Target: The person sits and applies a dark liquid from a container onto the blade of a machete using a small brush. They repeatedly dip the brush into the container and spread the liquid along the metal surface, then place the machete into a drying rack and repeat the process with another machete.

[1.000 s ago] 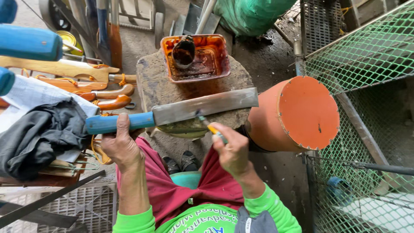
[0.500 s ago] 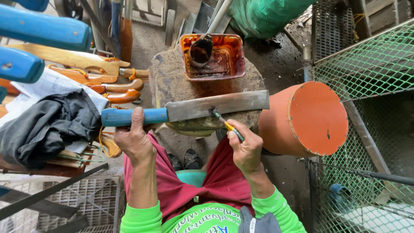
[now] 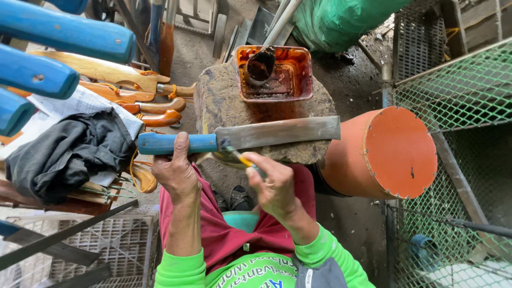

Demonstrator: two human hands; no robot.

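My left hand [image 3: 176, 173] grips the blue handle of a large cleaver-like knife [image 3: 277, 132], holding it level with the flat grey blade pointing right over a stone block [image 3: 218, 101]. My right hand [image 3: 272, 184] holds a small brush with a yellow handle [image 3: 242, 159], its tip touching the blade where it meets the handle. A shallow orange-brown tray [image 3: 298, 80] with dark liquid and a small dark cup rests on the far side of the block.
An orange cylindrical drum [image 3: 389, 152] lies on its side at the right, beside green wire mesh [image 3: 458, 90]. Several wooden-handled and blue-handled knives [image 3: 69, 40] lie at the left with a dark cloth [image 3: 64, 154]. A plastic crate [image 3: 106, 245] sits at lower left.
The brush tip has moved left along the blade toward the handle. The knife stays held level in the left hand.
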